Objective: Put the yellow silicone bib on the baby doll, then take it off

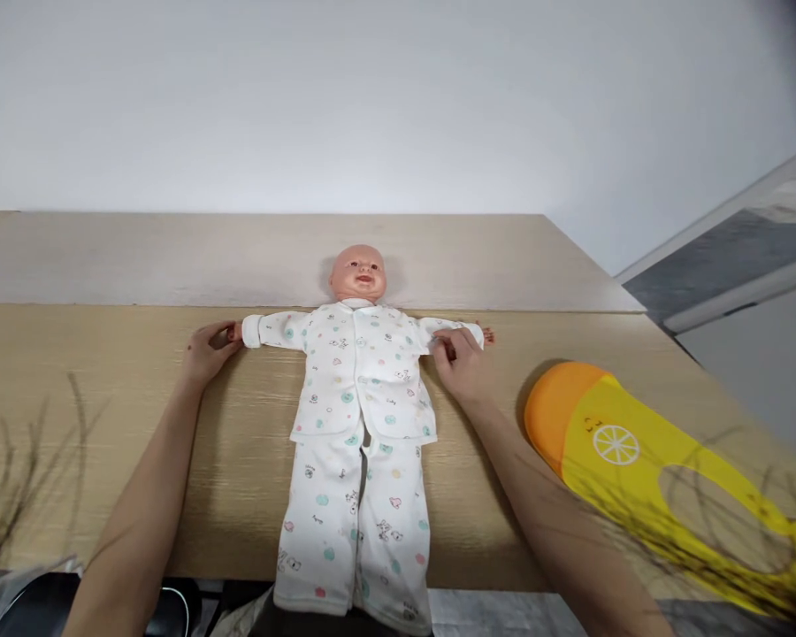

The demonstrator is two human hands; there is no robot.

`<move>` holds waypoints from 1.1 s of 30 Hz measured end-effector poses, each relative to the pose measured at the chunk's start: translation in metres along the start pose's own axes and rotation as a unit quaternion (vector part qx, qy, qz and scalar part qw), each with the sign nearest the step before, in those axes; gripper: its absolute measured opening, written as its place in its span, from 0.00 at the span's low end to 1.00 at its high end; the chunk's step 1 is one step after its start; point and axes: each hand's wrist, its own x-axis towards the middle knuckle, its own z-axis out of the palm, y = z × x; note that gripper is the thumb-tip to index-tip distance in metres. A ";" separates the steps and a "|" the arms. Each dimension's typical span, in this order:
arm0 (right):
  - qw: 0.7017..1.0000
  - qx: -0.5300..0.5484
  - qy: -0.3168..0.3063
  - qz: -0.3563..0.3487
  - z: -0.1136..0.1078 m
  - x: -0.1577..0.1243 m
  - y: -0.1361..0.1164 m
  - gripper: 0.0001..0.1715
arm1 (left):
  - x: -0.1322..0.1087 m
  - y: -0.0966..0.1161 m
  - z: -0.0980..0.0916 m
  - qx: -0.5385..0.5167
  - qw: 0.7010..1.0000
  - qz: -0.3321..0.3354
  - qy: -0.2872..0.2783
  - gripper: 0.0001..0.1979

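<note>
A baby doll (pixel 358 389) lies on its back on the wooden table (pixel 106 416), arms stretched out sideways, dressed in a white printed top and trousers. Its legs hang past the table's near edge. My left hand (pixel 207 350) grips the doll's hand at the end of the left-side sleeve, fingers curled round it. My right hand (pixel 461 358) pinches the cuff of the other sleeve, with the doll's small hand poking out just beyond.
A yellow and orange silicone bib (pixel 637 460) with a lemon-slice print lies on the table to the right. The white wall (pixel 371 97) stands behind the table. Dark objects (pixel 33 606) sit below the near edge at the bottom left.
</note>
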 end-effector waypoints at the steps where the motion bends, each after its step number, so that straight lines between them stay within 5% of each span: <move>1: 1.000 0.000 -0.001 -0.002 0.000 0.000 0.001 0.16 | 0.001 0.000 0.000 -0.005 1.000 0.001 0.001 0.20; 7: 1.000 0.008 0.009 -0.014 0.003 0.000 0.002 0.15 | 0.002 -0.002 0.006 -0.036 0.999 0.011 0.017 0.13; 23: 0.998 0.034 0.044 -0.038 0.009 -0.006 0.011 0.11 | 0.009 -0.013 0.016 -0.156 0.987 0.012 0.044 0.13; 33: 1.000 0.019 0.008 -0.001 0.004 -0.004 0.003 0.12 | 0.017 -0.033 0.022 -0.144 0.988 0.030 0.051 0.17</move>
